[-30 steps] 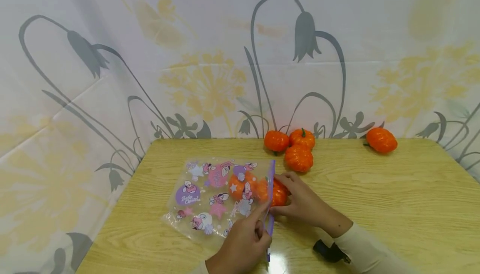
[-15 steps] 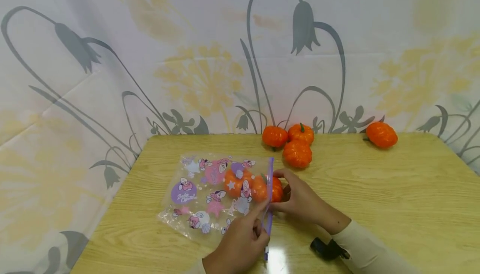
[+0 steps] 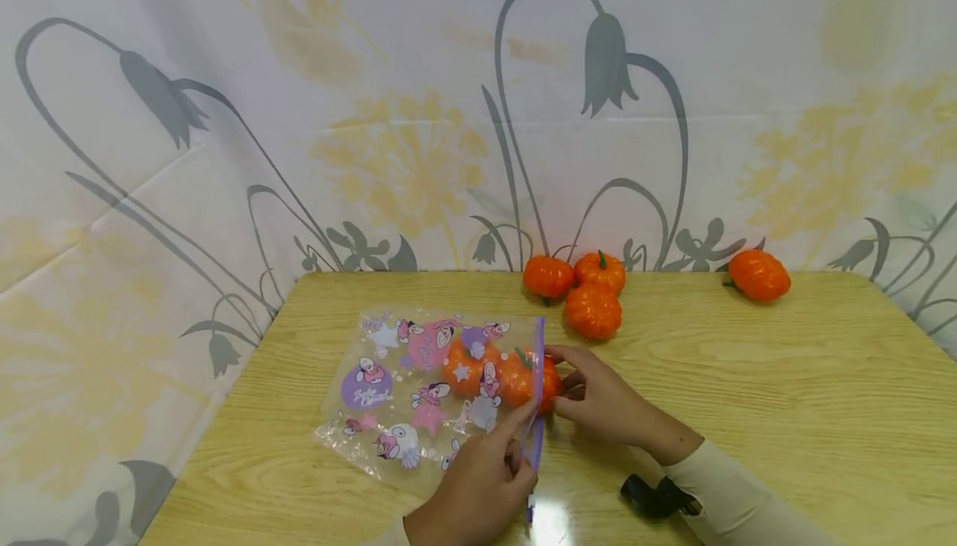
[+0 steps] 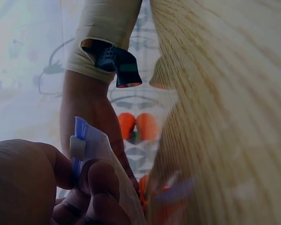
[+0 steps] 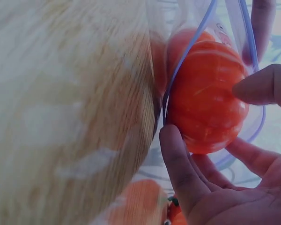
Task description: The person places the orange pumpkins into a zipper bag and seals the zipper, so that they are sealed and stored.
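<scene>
A clear zip bag (image 3: 366, 388) printed with pink and purple cartoon figures lies flat on the table, its purple-edged mouth facing right. My left hand (image 3: 478, 484) pinches the near end of that mouth, index finger extended along the edge. Close to those fingers sits the white zip slider (image 4: 77, 147). Just within the mouth is an orange toy pumpkin (image 5: 208, 98), mostly inside the bag. My right hand (image 3: 609, 400) holds it from the right, thumb on one side and fingers round the other. Another pumpkin (image 3: 463, 367) lies deeper in the bag, seen through the plastic.
Behind the bag's mouth, three orange pumpkins (image 3: 593, 311) stand clustered at the back of the wooden table (image 3: 785, 413). One more pumpkin (image 3: 759, 275) lies at the back right. A black wrist device (image 3: 654, 496) is at the right sleeve. A flower-printed cloth (image 3: 419, 47) hangs behind.
My right hand has pushed the pumpkin leftward, further through the bag's mouth. The deeper pumpkin has shifted slightly left. My left hand keeps its hold on the bag's edge.
</scene>
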`<move>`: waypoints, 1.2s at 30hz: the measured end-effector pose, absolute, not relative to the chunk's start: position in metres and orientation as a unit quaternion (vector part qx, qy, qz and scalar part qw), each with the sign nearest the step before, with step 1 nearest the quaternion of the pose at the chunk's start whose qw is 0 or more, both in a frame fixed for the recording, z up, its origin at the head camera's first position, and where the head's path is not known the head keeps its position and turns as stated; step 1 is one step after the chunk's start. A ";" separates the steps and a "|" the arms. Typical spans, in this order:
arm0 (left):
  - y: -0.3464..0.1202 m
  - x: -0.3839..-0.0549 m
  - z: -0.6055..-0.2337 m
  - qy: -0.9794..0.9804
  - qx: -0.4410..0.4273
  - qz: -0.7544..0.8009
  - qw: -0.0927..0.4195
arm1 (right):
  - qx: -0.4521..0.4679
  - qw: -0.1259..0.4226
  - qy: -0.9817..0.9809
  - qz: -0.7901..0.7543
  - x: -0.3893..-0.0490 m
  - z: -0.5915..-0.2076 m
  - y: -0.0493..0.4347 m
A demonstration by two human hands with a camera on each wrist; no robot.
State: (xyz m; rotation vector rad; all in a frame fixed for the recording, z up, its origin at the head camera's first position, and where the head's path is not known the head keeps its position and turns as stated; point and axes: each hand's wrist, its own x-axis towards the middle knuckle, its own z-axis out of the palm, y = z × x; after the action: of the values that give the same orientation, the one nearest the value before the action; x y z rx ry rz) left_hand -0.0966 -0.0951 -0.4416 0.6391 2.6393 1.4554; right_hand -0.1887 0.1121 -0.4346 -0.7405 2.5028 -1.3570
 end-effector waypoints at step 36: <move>-0.095 -0.096 -0.438 0.857 0.215 0.467 0.044 | -0.225 0.113 0.829 -0.499 -0.193 -0.434 0.113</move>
State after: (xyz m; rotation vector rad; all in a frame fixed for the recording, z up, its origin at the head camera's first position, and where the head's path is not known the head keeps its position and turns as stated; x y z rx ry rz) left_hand -0.0963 -0.0953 -0.4378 0.6572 2.6182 1.4260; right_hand -0.1930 0.1127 -0.4341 -0.6588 2.4323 -1.4650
